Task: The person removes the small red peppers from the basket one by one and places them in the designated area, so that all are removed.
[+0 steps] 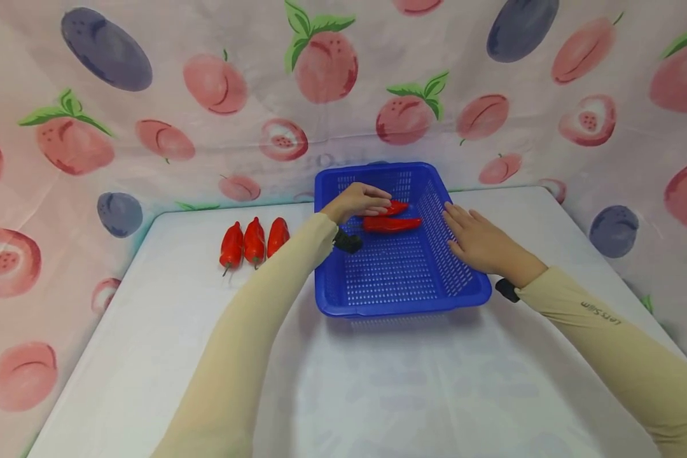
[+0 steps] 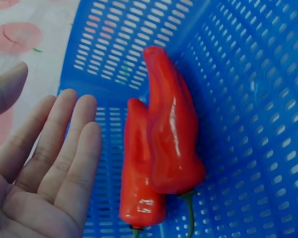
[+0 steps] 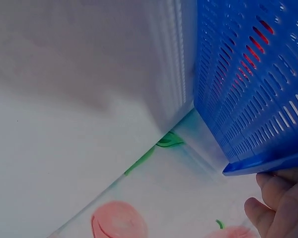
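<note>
A blue plastic basket (image 1: 403, 310) with slotted walls holds two glossy red peppers (image 1: 392, 224), lying side by side toward its back. My left hand (image 1: 362, 201) hovers inside the basket over the peppers, partly covering the rear one in the head view. From the left wrist, the fingers (image 2: 59, 148) are extended and apart from both peppers (image 2: 176, 134), with nothing in the palm. My right hand (image 1: 481, 243) rests against the basket's right rim, fingers straight. In the right wrist view its fingertips (image 3: 275, 191) show right at the rim.
Left of the basket, three more red peppers (image 1: 254, 243) lie in a row on the white table (image 1: 206, 356); my left sleeve overlaps the nearest one. Behind the table hangs a fruit-patterned cloth (image 1: 177, 63).
</note>
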Motion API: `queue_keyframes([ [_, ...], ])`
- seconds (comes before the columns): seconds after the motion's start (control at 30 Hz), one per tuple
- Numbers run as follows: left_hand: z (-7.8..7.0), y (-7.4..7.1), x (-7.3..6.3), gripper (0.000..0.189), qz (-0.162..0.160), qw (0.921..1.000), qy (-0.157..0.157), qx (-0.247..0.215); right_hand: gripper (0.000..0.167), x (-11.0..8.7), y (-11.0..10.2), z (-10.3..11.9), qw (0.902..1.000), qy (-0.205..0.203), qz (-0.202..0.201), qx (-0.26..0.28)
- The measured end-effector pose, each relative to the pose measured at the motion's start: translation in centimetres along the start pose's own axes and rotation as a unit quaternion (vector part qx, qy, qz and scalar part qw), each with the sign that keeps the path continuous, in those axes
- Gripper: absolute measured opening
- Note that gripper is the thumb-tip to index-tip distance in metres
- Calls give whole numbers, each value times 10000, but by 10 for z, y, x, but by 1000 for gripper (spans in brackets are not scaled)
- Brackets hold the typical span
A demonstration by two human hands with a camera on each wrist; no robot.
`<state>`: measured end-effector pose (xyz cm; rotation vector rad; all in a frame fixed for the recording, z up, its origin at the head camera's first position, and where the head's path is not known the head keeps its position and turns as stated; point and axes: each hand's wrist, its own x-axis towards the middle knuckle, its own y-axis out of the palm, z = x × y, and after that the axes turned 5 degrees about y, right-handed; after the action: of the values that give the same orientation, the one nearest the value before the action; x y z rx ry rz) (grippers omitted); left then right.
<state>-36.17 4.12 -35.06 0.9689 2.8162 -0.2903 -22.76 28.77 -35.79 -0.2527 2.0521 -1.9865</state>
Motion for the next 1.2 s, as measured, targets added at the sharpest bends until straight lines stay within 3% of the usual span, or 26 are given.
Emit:
queue_keyframes([
  [0.27, 3, 0, 14, 38, -158, 9995, -225, -151, 61, 0, 1, -1, 10000, -12, -8, 81],
  [0.83, -10, 9, 19, 42, -95, 9967, -434, 676, 62, 0, 1, 2, 9999, 66, -44, 140],
  [1.03, -5, 11, 31, 40, -200, 9927, -589, 1032, 62, 0, 2, 3, 9997, 114, -128, 164],
  [1.2, -3, 11, 31, 40, -207, 9896, -633, 1278, 62, -1, 3, 2, 9997, 127, -125, 172],
])
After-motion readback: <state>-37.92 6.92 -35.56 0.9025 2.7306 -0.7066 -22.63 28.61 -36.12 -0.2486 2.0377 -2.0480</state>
